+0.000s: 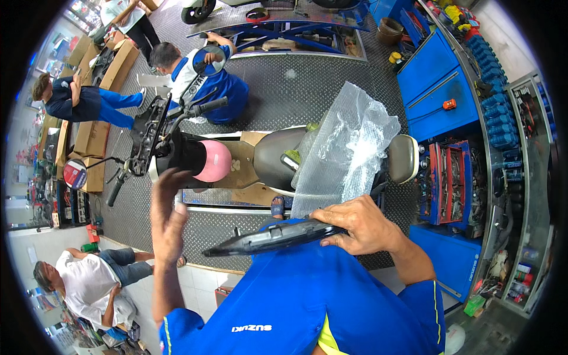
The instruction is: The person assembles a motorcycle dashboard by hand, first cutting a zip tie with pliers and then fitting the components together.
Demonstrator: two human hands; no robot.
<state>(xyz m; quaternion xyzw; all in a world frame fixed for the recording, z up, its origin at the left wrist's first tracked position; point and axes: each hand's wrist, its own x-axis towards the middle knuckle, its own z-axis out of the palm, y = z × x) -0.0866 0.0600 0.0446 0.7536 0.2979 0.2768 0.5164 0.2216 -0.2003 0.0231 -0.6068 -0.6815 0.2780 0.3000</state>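
Observation:
My right hand [361, 223] grips one end of a long black plastic panel [272, 238], thumb below and fingers above. The panel lies across the front of my chest, its tapered end pointing left. My left hand [168, 216] is raised beyond that tapered end, apart from it, with thumb and fingers spread; motion smears it slightly. In front of me stands a scooter [278, 157] with its front toward the left and its front covers partly off. A sheet of clear bubble wrap [349, 148] drapes over the rear of its seat. A pink rounded object [214, 161] rests behind the handlebar.
A co-worker in blue [204, 80] crouches beyond the handlebar. Other people [89, 290] stand at the left, near cardboard boxes [92, 139]. Blue cabinets [435, 83] and a red tool rack [452, 183] line the right. A blue lift platform [284, 38] stands at the back.

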